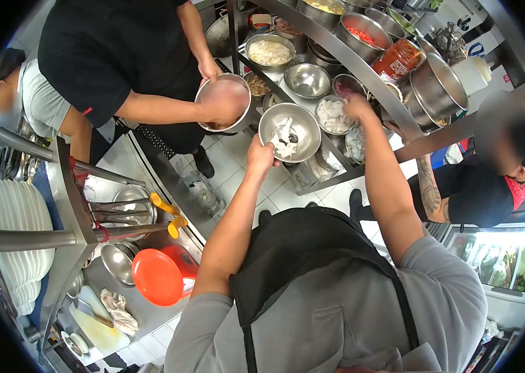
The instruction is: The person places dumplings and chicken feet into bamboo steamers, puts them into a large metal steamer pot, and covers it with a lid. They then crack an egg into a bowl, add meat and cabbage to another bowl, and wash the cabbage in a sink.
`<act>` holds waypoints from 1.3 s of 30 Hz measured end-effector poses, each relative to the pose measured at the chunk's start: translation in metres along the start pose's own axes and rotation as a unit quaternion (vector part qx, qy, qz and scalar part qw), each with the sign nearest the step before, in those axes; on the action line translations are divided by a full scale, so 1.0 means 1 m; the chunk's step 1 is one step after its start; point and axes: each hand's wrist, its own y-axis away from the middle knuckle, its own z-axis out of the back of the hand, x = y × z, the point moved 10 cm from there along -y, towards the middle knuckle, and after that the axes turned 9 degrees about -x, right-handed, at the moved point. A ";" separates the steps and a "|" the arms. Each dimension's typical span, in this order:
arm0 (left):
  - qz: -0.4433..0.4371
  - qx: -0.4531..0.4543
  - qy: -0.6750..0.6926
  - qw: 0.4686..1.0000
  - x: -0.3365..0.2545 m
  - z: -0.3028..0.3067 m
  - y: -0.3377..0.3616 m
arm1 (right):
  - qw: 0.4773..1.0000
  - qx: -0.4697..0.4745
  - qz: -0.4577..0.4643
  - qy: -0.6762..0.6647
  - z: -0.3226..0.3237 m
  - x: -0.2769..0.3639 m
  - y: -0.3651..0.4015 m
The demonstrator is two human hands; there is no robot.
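Observation:
My left hand (261, 155) grips the rim of a steel bowl (306, 135), which holds white strips and a few dark pieces. To the right of it, my right hand (358, 108) reaches to the edge of a smaller bowl of white pieces (333, 117); its fingertips are partly hidden, and what they hold is too small to make out. An empty steel bowl (307, 81) stands just above, beside a bowl of pale slices (269, 52). Below the white pieces lies a clear plastic bag (355, 144).
At the upper left, a co-worker in black (113, 56) holds a steel pot (244, 93). Another person (480, 180) stands at the right. A metal shelf bar (337, 46) crosses above the bowls. Stacked plates (20, 230), a red bucket (158, 277) and a cutting board (102, 329) are at the left.

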 end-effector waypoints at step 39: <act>0.075 -0.019 0.090 0.993 0.037 0.058 0.063 | 0.983 0.083 0.002 0.164 -0.106 -0.044 -0.151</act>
